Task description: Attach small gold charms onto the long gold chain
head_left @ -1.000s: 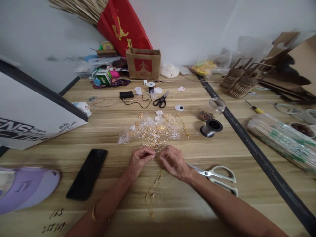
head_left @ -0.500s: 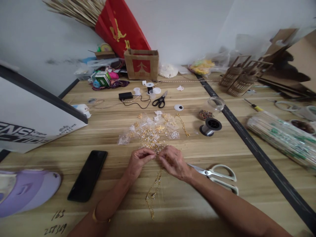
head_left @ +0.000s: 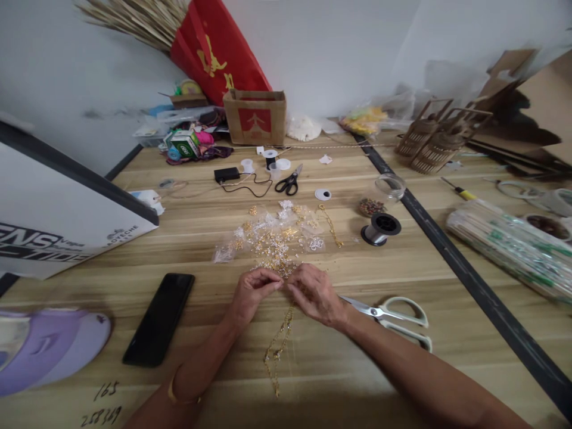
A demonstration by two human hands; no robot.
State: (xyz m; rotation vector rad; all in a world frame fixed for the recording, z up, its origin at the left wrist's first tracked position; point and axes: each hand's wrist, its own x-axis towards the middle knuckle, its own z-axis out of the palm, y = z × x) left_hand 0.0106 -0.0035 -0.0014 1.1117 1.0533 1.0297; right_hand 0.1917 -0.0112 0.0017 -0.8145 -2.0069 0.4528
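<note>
My left hand (head_left: 251,293) and my right hand (head_left: 315,292) meet fingertip to fingertip over the wooden table (head_left: 313,369), both pinched. From the pinch a gold beaded chain (head_left: 277,348) trails down toward me along the table. Just beyond my fingers lies a pile of small gold and white ornaments (head_left: 274,238) on clear plastic bags. White-handled scissors (head_left: 393,319) lie right beside my right wrist.
A black phone (head_left: 159,317) lies to the left, a purple cap (head_left: 49,348) farther left. A wire spool (head_left: 381,229), bead dish (head_left: 372,207), black scissors (head_left: 288,180), paper bag (head_left: 255,116) and a white box (head_left: 58,208) stand around. Wrapped sticks (head_left: 513,247) lie right.
My hands stay pinched together on the chain with only slight finger motion. The camera has shifted a little.
</note>
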